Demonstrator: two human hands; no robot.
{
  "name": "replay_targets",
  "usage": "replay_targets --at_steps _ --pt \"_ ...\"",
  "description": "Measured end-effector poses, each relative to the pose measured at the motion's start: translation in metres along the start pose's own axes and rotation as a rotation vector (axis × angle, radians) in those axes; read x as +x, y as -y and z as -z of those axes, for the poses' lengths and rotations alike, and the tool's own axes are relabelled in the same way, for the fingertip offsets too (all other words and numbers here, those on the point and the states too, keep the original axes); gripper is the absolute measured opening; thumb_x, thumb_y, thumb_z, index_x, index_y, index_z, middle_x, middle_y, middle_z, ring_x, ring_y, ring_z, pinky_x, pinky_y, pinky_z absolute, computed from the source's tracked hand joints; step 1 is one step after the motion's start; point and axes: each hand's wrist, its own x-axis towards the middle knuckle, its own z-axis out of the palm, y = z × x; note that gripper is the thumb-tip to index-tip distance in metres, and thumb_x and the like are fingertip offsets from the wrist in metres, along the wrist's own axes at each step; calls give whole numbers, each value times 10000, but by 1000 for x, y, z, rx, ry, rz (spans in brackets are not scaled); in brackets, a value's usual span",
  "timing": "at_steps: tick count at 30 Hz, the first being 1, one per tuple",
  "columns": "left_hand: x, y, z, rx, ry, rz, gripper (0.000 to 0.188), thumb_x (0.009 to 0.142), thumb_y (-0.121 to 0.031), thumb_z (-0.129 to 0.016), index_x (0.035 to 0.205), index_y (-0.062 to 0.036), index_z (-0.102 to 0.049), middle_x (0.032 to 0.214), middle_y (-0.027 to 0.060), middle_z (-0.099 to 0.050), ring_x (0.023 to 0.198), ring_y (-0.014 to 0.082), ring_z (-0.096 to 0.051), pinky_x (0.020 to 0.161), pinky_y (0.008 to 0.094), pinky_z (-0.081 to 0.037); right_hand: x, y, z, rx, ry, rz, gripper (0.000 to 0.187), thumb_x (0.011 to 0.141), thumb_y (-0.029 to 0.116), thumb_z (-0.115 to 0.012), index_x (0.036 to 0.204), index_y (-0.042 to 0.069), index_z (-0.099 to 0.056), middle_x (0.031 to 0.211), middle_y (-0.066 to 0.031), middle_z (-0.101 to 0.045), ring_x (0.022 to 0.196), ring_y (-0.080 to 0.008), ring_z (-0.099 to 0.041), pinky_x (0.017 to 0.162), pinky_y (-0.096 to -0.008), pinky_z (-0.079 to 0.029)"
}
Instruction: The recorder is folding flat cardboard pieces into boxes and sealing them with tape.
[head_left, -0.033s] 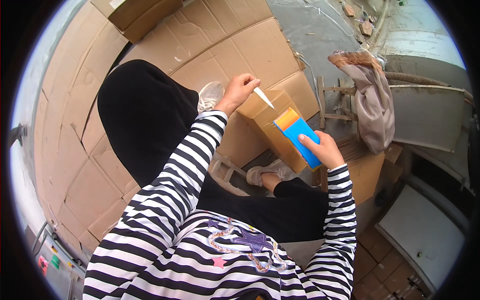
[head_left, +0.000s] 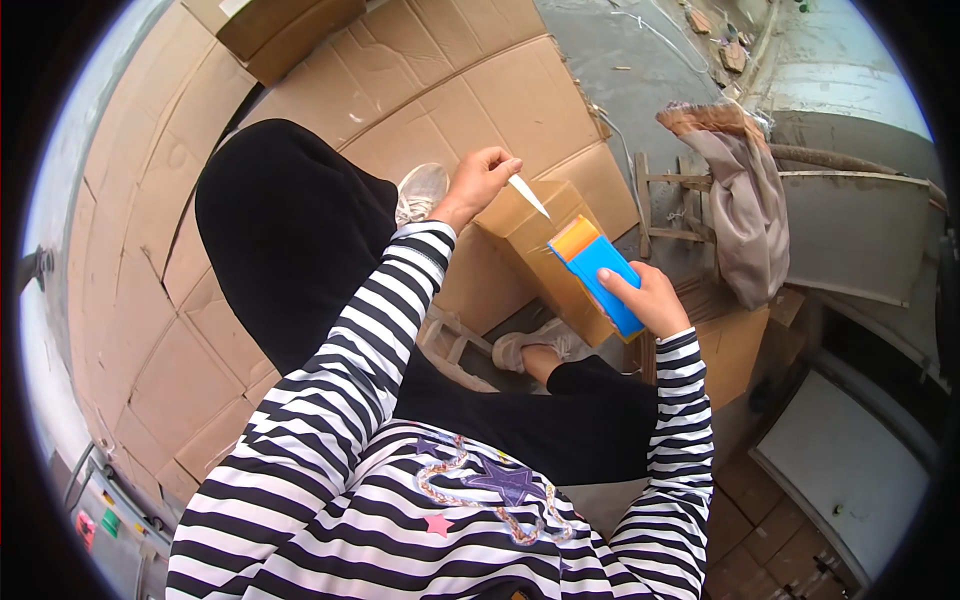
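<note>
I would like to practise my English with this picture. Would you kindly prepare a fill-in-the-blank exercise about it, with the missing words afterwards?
1. The left hand holds a thin, pointed piece whose colour is ____.
2. The right hand grips a packet, mostly ____ in colour, with an orange end.
3. Both sleeves have a pattern of black and white ____.
4. The biggest star on the chest is ____.

Missing words: white; blue; stripes; purple.

Flattened brown cardboard (head_left: 450,110) lies on the grey floor (head_left: 645,95).
</note>
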Motion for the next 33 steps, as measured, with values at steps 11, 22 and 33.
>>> replay_targets --at_steps 11,22,33 --pt "4 29 -12 15 -25 1 183 892 -190 -611 833 -18 -632 731 -20 -597 668 50 -494 608 215 -406 14 7 -5 -225 -24 -61 630 805 550 -585 818 -79 -611 699 -175 -623 661 -248 -634 629 -350 -491" --pt "-11 57 -38 129 -109 28 225 851 -258 -613 833 -35 -635 690 93 -619 626 171 -565 608 313 -448 22 3 -7 -192 17 -87 631 807 544 -586 843 -85 -613 711 -190 -623 663 -261 -632 634 -350 -489" --pt "-11 53 -34 414 43 -48 212 881 -256 -571 886 -44 -590 896 156 -620 822 326 -595 701 401 -461 26 5 -9 -206 14 -109 631 807 544 -587 849 -86 -615 703 -190 -622 665 -262 -631 627 -353 -486"
